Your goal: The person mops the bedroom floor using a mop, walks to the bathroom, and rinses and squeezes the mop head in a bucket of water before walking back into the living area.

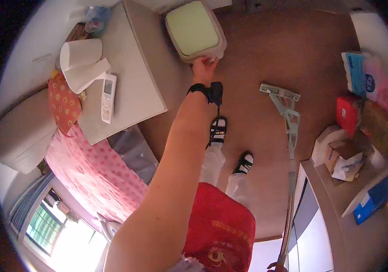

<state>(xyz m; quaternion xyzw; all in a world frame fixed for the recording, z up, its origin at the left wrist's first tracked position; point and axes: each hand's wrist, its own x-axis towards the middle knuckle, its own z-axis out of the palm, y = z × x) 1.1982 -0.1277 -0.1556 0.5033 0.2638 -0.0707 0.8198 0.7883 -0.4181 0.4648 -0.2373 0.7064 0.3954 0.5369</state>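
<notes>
Two things are held: upper centre, a lidded bin (193,28), near rim gripped by the left hand (204,69); right, a mop (291,167), pole clasped at bottom by the right hand (276,268), probably for steadiness.

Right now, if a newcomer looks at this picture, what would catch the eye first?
Probably the left arm, stretching up the middle to the left hand at the near edge of a green-lidded bin. Next come the red printed cloth at the bottom centre and, to its right, the long-handled cleaning tool, held by the right hand at the bottom edge.
</notes>
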